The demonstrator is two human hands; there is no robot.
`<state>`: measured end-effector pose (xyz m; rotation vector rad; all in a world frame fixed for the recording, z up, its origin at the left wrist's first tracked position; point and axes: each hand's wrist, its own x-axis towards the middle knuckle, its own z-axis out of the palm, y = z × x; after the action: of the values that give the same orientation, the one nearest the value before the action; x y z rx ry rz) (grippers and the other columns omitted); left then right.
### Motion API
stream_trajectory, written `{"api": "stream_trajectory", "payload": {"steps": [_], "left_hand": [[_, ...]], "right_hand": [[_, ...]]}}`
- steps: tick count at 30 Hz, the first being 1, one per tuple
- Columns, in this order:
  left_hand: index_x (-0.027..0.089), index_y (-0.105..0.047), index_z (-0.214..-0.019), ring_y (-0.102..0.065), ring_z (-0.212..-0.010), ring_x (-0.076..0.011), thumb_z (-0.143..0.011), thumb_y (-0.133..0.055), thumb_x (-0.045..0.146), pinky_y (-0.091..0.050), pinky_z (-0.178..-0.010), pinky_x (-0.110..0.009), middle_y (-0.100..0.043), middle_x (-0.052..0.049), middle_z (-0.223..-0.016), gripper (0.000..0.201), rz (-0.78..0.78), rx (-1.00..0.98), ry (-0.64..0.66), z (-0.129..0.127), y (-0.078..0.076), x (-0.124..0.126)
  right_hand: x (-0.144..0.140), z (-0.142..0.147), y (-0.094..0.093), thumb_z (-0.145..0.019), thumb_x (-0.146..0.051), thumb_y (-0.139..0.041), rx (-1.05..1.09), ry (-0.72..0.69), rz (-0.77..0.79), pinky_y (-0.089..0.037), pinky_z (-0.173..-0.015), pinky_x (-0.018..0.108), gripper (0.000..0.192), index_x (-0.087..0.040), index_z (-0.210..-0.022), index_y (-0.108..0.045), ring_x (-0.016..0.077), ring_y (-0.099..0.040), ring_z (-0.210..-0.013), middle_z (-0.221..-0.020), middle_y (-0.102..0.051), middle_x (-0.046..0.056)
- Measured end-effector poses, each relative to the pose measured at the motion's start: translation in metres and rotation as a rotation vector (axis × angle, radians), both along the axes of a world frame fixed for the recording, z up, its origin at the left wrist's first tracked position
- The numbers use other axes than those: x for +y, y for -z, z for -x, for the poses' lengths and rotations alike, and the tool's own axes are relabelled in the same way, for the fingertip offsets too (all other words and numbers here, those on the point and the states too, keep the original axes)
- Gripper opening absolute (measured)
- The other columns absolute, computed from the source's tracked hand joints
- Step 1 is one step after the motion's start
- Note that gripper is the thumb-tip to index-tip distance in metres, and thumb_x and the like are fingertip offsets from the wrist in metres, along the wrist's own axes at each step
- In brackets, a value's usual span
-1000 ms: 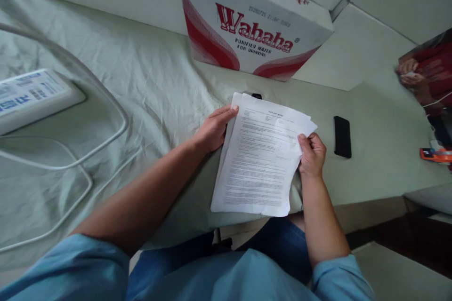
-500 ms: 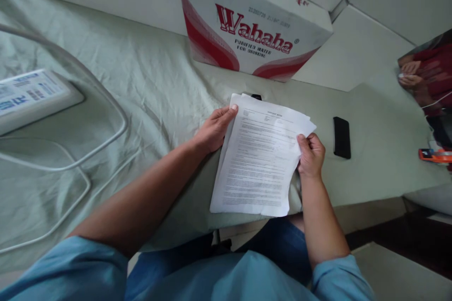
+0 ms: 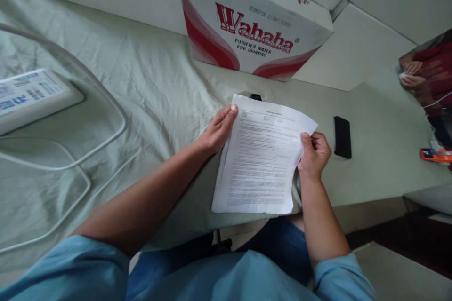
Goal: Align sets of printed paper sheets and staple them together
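A small stack of printed paper sheets point(image 3: 261, 164) is held above the near edge of the cloth-covered table. My left hand point(image 3: 221, 130) pinches its upper left edge, thumb on top and fingers underneath. On the upper right edge, my right hand point(image 3: 314, 153) grips the sheets between thumb and curled fingers. The top sheet carries dense lines of small text, too fine to read. Just past the top edge of the paper, a small black object point(image 3: 255, 97) shows in part; the rest of it is hidden.
A white and red Wahaha water carton point(image 3: 254, 33) stands behind the paper. A black phone point(image 3: 342, 137) lies to the right. On the left are a white power strip point(image 3: 38, 96) and a white cable point(image 3: 106, 89). Another person's hands point(image 3: 412, 74) and an orange object point(image 3: 436, 155) appear far right.
The sheets have become more evenly lined up at the top right corner. My right hand has shifted slightly right, and the paper has moved a little right with it.
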<state>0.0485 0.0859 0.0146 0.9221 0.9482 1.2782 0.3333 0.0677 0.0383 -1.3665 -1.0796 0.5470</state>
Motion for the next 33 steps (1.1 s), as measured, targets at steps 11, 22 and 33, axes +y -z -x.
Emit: {"api": "stream_trajectory", "payload": {"steps": [11, 22, 33], "left_hand": [[0.019, -0.080, -0.101, -0.073, -0.081, -0.0226, -0.107, -0.058, 0.074, -0.059, -0.079, -0.034, -0.079, -0.006, -0.085, 0.060, -0.180, 0.079, 0.028, -0.001, -0.012, -0.001], [0.017, -0.076, -0.102, -0.072, -0.076, -0.0195, -0.107, -0.057, 0.076, -0.059, -0.074, -0.030, -0.077, -0.005, -0.082, 0.062, -0.185, 0.087, 0.085, -0.002, -0.011, 0.003], [0.018, -0.075, -0.107, -0.072, -0.078, -0.0177, -0.108, -0.059, 0.074, -0.055, -0.071, -0.028, -0.078, -0.005, -0.090, 0.058, -0.152, 0.077, 0.083, 0.000, -0.007, 0.002]], "right_hand": [[0.001, 0.006, 0.001, -0.077, -0.060, -0.095, 0.026, -0.041, 0.029, -0.046, -0.064, 0.027, 0.045, -0.021, -0.086, -0.074, 0.0122, -0.053, -0.066, -0.071, -0.063, -0.004], [0.002, 0.011, 0.001, -0.074, -0.060, -0.097, 0.086, -0.049, 0.046, -0.046, -0.064, 0.026, 0.046, -0.022, -0.085, -0.074, 0.0121, -0.053, -0.066, -0.070, -0.062, -0.005], [0.009, -0.004, 0.011, -0.089, -0.067, -0.083, -0.171, -0.072, 0.098, -0.052, -0.078, 0.031, 0.047, -0.024, -0.104, -0.071, 0.0164, -0.062, -0.081, -0.090, -0.069, 0.000]]}}
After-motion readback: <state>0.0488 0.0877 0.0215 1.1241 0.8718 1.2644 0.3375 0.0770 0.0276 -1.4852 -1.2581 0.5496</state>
